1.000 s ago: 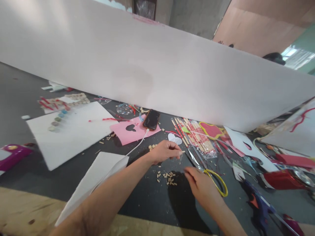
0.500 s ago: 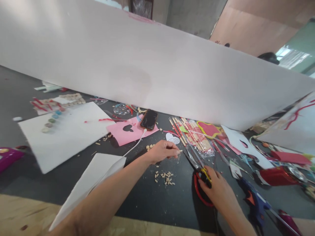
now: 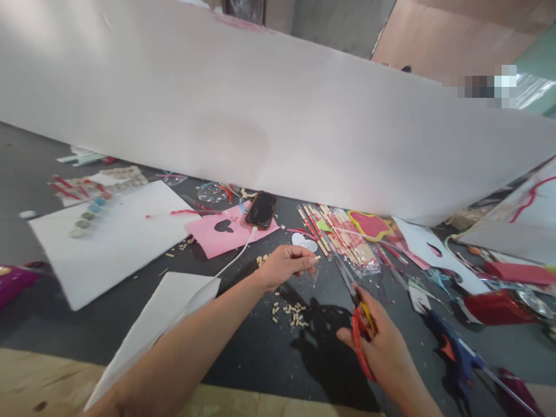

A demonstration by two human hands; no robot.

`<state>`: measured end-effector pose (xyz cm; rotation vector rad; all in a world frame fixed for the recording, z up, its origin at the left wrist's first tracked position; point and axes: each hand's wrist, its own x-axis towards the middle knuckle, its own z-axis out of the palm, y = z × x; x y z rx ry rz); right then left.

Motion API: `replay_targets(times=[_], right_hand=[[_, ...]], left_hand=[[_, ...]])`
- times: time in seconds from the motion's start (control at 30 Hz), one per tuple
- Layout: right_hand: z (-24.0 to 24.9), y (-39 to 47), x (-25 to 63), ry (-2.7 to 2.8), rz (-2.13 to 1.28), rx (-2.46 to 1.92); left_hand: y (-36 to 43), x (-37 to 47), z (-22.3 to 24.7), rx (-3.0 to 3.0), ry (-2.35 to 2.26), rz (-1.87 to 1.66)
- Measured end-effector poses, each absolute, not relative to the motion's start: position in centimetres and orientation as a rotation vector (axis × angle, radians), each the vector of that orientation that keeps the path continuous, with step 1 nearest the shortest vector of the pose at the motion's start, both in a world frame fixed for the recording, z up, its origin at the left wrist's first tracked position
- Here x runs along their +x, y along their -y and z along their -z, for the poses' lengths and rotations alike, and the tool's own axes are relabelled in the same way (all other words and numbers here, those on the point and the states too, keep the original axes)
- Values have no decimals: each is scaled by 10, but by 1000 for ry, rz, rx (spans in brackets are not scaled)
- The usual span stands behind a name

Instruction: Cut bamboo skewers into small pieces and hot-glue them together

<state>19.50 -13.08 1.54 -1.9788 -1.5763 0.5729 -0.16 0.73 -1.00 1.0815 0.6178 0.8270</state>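
My left hand [image 3: 286,268] is closed in a pinch over the dark table. A short pale wooden stick [image 3: 318,258] pokes out from its fingertips. My right hand [image 3: 384,339] grips scissors [image 3: 358,336] with red and yellow handles, blades pointing away from me and nearly together, just right of the stick. Several small cut wooden pieces [image 3: 295,315] lie scattered on the table below my left hand. Beyond the blades lie wooden sticks [image 3: 310,223], partly in clear plastic wrapping with red marks.
A phone [image 3: 261,209] on a cable rests on pink paper [image 3: 206,234]. White board [image 3: 125,231] and folded white paper [image 3: 174,295] lie left. At right are a blue glue gun [image 3: 456,347], a red can [image 3: 499,307] and cut paper. A tall white panel [image 3: 260,110] stands behind.
The scissors have swung more upright and their blades have come closer together. My right hand has turned and lifted a little. My left hand stays nearly in place, still pinching the stick.
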Motion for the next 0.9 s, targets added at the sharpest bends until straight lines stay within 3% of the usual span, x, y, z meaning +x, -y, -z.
replay_targets(times=[0.9], right_hand=[[-4,123,175,2256,91,-1876]], left_hand=[[-5,1,12,1308,-660,-741]])
